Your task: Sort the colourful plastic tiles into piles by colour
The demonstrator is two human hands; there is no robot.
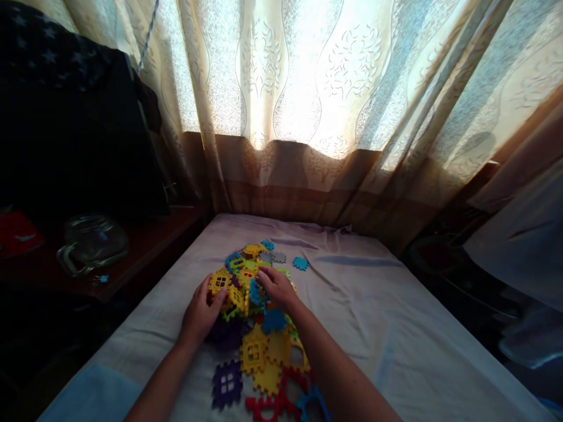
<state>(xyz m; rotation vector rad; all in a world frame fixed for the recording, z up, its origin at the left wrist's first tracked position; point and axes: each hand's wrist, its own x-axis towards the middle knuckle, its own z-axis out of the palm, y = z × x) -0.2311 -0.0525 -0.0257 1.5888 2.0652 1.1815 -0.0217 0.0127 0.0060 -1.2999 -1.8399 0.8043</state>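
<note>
A pile of interlocking plastic building pieces [248,265] in yellow, blue, green and other colours lies on the sheet before me. My left hand [203,308] grips a yellow window piece [220,281] at the pile's left side, thumb in front and fingers behind. A second yellow window piece [236,297] sits right beside it. On the other side, my right hand [276,286] reaches over the pile with curled fingers, and what they pinch is partly hidden. A blue piece [254,292] stands just below those fingertips.
Closer to me lie a purple window piece [227,384], another yellow window piece [254,349] and red pieces [292,387]. One blue piece [301,263] rests apart at right. A glass jug [94,243] and dark screen [79,146] stand on the left table. Curtains [299,170] hang behind the bed.
</note>
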